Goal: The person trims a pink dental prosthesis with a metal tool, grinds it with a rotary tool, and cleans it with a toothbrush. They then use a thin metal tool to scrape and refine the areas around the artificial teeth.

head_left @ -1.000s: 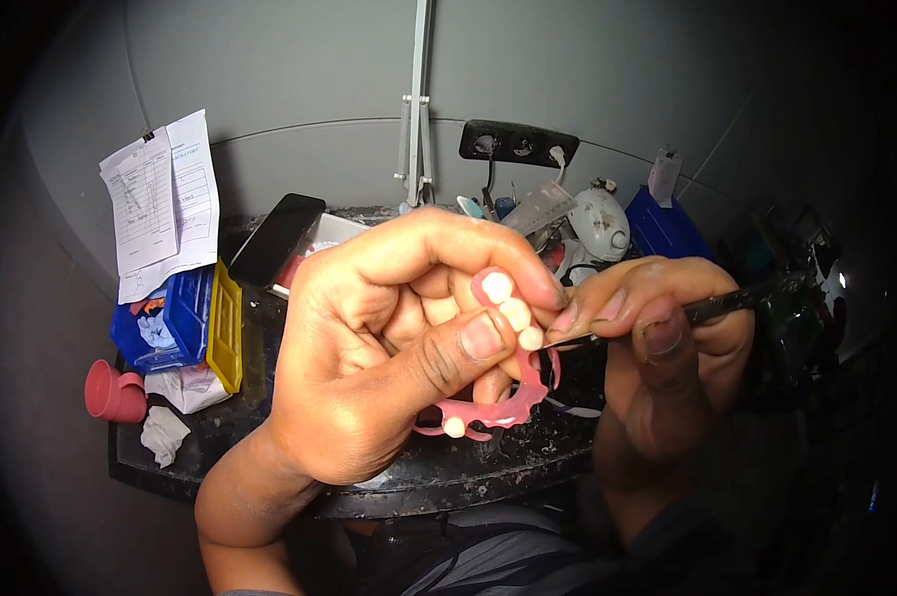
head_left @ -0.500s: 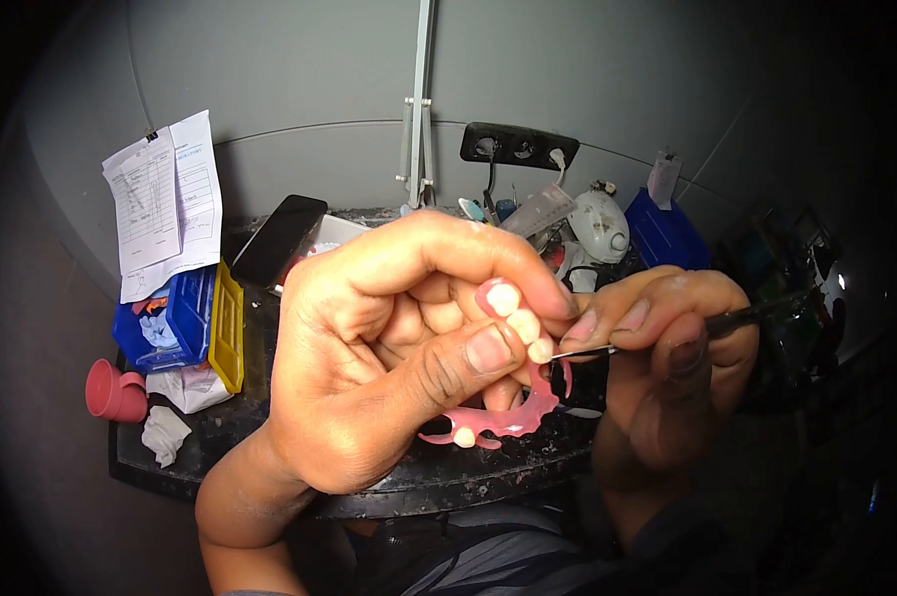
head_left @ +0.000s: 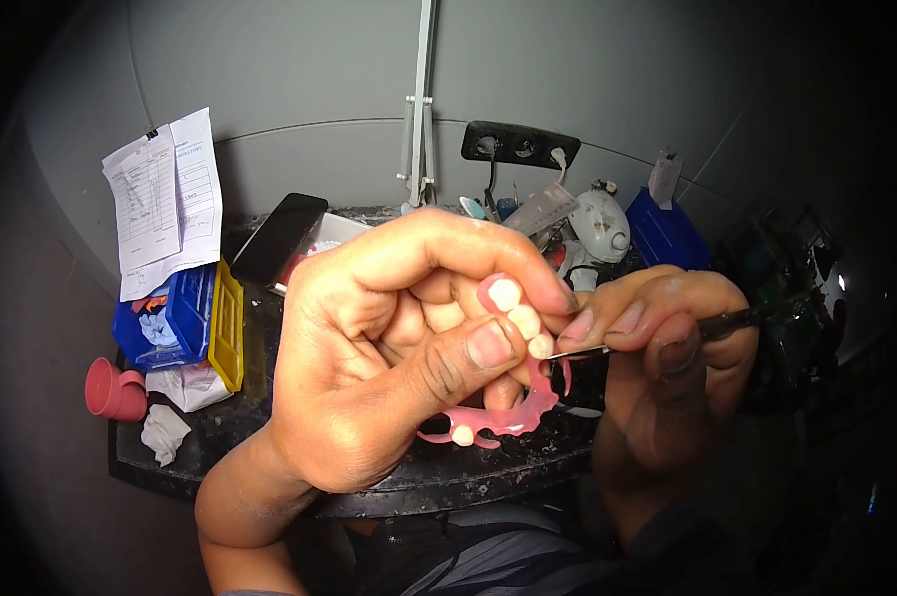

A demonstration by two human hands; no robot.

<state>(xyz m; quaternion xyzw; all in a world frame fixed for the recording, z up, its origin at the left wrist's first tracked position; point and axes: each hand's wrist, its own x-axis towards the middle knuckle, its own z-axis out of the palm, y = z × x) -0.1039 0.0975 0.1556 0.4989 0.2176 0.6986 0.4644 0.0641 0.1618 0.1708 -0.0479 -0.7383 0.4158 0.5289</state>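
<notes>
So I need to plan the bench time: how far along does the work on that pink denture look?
Done: several white teeth already sit in the pink wax denture base. In hand: the left hand pinches the base while the right hand puts a thin metal tool at the gum line beside the teeth. Left: most of the pink arch shows bare, with one lone tooth lower down.

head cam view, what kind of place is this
Probably a dental lab bench. The left hand holds a pink partial denture with white teeth, the right hand works it with a thin metal tool.
</notes>
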